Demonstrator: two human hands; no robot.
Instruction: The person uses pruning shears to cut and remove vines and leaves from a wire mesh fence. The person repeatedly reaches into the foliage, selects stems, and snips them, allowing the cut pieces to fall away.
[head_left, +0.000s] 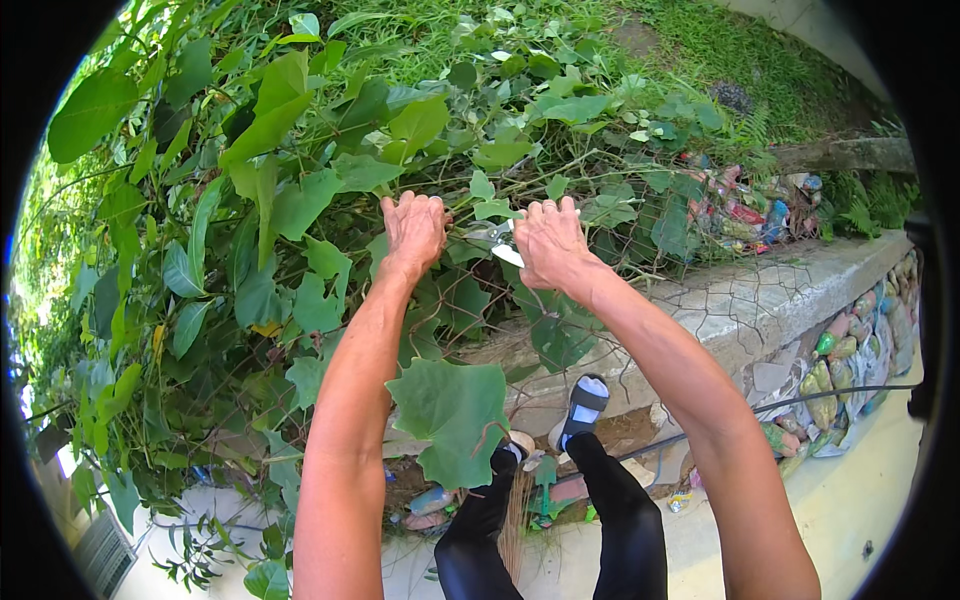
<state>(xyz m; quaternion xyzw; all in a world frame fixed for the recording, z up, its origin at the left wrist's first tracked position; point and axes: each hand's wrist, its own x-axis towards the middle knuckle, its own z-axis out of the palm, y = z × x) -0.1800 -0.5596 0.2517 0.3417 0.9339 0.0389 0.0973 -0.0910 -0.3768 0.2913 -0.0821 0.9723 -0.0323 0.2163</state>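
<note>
My right hand (553, 244) is wrapped around a pair of pruning shears (508, 253) with white handles. Their metal blades point left, toward my other hand, among thin vine stems. A short way to the left, my left hand (416, 231) is closed in a fist on a vine (454, 202); the gripped part is hidden by the fingers. Broad green lobed leaves (304, 201) crowd around both hands. Rusty wire mesh (469, 296) runs beneath the vines, just below the hands.
A concrete ledge (750, 300) crosses in front of me. Stuffed plastic bottles (829, 367) fill the wall below it, with a black cable (825, 393) stretched across. One large leaf (454, 420) hangs between my forearms. My sandalled foot (587, 405) is by the ledge. More plastic waste (750, 214) lies behind the mesh.
</note>
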